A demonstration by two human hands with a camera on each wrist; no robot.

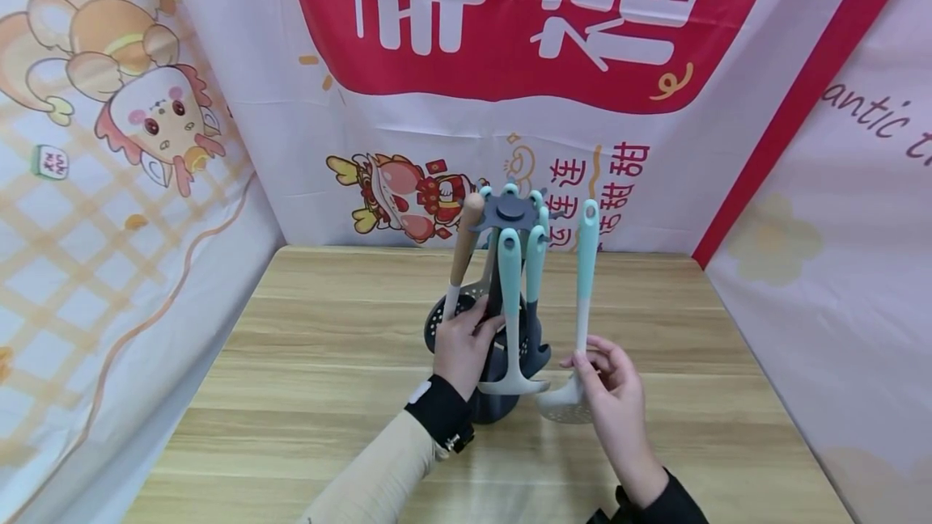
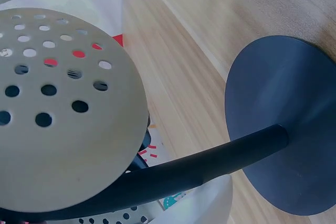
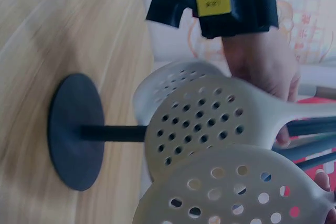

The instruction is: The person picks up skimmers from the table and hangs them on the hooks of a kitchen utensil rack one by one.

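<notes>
A dark utensil rack [image 1: 510, 213] with a round base [image 3: 77, 132] stands on the table, kitchen tools hanging around its pole [image 2: 210, 166]. My left hand [image 1: 464, 350] grips the rack at its pole, partly hidden among the tools. To the right of the rack, my right hand [image 1: 615, 386] pinches the neck of a pale skimmer [image 1: 568, 404] with a teal handle [image 1: 586, 249]. The skimmer is upright, handle up. In the right wrist view its perforated head [image 3: 210, 190] is nearest the camera, in front of another pale perforated tool [image 3: 202, 121].
A pale tool with a teal handle [image 1: 511, 265] hangs at the rack's front. A tool with a brown handle [image 1: 466, 241] hangs at its left, near a dark perforated head [image 1: 434, 323]. The wooden table [image 1: 306, 395] meets printed cloth walls [image 1: 255, 103] at its back and sides.
</notes>
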